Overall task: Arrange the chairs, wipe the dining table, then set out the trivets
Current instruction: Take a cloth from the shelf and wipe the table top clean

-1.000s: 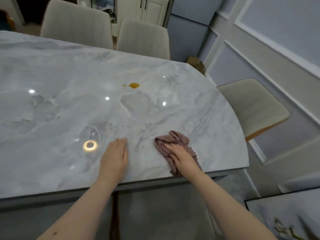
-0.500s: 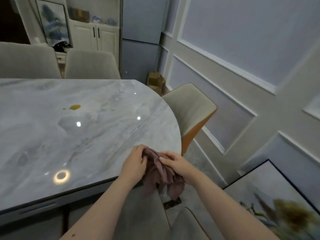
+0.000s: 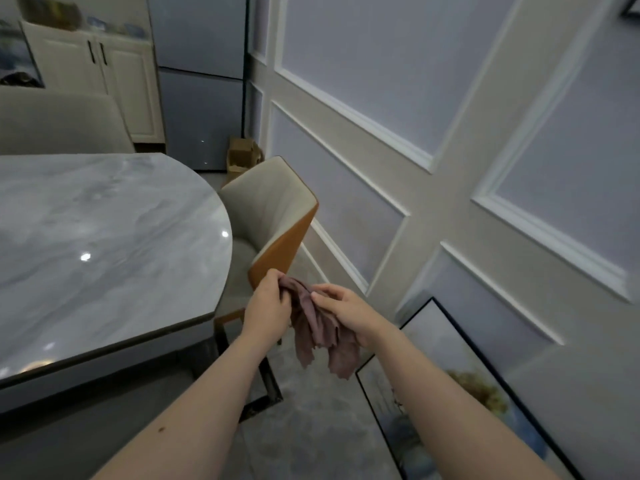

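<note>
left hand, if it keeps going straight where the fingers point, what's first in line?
Likely the orange-backed chair: the left hand, gripping the cloth with the right hand, points up-forward at its back edge. Depth unclear.

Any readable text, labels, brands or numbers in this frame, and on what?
None can be read.
Framed picture leaning on the wall: painted image only, no lettering visible.
Cardboard box on the floor: any print is too small and blurred.
Items atop the cabinet: too blurred.
Cloth in both hands: plain.
</note>
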A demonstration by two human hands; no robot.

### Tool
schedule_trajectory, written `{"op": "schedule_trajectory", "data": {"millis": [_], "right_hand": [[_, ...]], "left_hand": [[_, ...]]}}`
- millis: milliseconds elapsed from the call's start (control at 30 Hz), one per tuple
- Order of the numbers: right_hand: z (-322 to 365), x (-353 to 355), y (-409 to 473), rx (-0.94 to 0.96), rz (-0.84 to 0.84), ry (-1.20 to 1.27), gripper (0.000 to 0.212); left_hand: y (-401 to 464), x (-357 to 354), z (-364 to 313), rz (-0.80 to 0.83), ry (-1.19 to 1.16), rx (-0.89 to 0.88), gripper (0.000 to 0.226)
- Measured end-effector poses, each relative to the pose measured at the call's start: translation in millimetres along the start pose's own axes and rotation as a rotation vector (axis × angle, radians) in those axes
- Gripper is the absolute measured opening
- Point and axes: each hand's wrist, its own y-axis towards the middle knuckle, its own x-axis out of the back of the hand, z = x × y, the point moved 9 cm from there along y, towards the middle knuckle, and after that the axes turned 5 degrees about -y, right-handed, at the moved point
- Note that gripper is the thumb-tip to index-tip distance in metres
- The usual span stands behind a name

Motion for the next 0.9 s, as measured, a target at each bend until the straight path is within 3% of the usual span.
{"op": "schedule_trajectory", "data": {"millis": [133,267,433,900], "right_hand": [[0.2,47.8,0.3,0.005,-0.049,0.008,0.018],[-3.9,75.0,24.0,-0.010,-0.045,0.000,0.021],[10.4,83.8,82.7,-0.013,0.017,-0.035,0.025],[83.2,-6.8,288.7,0.013,0.275,-0.194,0.030]], "left_hand": [[17.3,-40.7,-17.7,0.035,-0.010,-0.039,0.008],[40.9,-63.6,-18.7,0.041,-0.024,-0.043,0.007],[91.6,-63.9,-2.1,-0.043,-0.009,-0.051,0.008],[232.5,41.8,83.0,-0.353,0.029,0.175,0.007]]}}
